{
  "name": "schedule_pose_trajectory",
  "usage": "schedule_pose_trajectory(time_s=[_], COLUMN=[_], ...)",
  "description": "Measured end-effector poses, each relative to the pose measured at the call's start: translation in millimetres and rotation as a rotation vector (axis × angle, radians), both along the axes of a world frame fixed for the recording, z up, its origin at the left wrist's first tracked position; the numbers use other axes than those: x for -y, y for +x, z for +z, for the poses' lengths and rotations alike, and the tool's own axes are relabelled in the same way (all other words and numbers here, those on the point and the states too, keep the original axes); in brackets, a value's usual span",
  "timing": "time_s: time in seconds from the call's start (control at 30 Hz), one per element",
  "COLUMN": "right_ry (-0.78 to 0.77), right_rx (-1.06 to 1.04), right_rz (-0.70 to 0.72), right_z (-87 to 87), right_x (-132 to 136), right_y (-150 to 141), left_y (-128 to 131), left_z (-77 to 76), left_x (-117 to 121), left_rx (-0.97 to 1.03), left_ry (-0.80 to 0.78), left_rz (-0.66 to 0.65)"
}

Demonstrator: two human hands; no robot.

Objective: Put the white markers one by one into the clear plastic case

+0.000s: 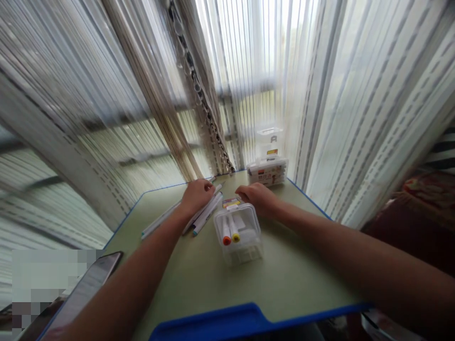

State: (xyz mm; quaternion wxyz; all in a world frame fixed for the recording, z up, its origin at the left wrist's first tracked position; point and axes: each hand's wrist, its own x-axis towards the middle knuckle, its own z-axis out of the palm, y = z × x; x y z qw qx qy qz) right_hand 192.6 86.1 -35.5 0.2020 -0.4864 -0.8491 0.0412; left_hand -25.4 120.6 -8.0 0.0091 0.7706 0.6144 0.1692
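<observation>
Several white markers (pixel 206 215) lie side by side on the table, some with teal or dark ends. My left hand (pixel 196 196) is over them with its fingers curled closed; what they hold, if anything, is hidden. Another white marker (pixel 159 220) with a teal end lies left of that wrist. A clear plastic box (pixel 243 255) stands in the middle of the table, holding an orange-ended marker (pixel 226 234) and a yellow-ended marker (pixel 235 232). Just behind the box, my right hand (pixel 259 196) is closed, its fingertips pointing left; its grip cannot be made out.
A second clear case (pixel 267 171) with a printed label stands at the table's back right, its lid raised. A phone (pixel 88 284) lies at the left edge. The green table (pixel 199 284) has a blue rim, and curtains (pixel 266 85) hang close behind it.
</observation>
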Motion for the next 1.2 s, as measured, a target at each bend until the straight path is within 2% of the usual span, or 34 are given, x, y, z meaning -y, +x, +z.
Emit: schedule_pose_trajectory(time_s=[0.17,0.33,0.53,0.67,0.8,0.93,1.0,1.03,1.1,1.2], right_ry=[0.02,0.032,0.02,0.053,0.114,0.216,0.24,0.237,0.197,0.145], right_rx=[-0.013,-0.032,-0.084,-0.122,-0.197,-0.334,-0.406,-0.449,-0.55,-0.694], right_rz=[-0.001,-0.016,-0.014,-0.013,-0.013,0.0,-0.006,-0.009,-0.009,-0.018], right_z=[-3.4,-2.6,-1.5,-1.9,-1.7,-1.0,0.4,1.7,5.7,14.5], right_x=[-2,-1,-1,-2,-3,-5,-4,-4,-1,7], right_y=[0,1,1,2,5,10,12,12,12,12], left_y=[17,22,25,30,32,21,14,10,5,0], left_z=[-2.6,-6.8,-8.6,5.8,27.9,42.4,45.5,46.4,48.0,49.9], left_x=[-24,-32,-33,-30,-11,28,49,58,73,87], left_rx=[-0.114,-0.113,0.068,0.307,0.622,0.919,1.265,1.357,1.44,1.456], left_ry=[-0.061,-0.059,-0.017,0.03,0.009,-0.06,-0.192,-0.235,-0.284,-0.139], left_rz=[0.04,0.062,0.023,-0.051,-0.18,-0.283,-0.34,-0.367,-0.406,-0.426])
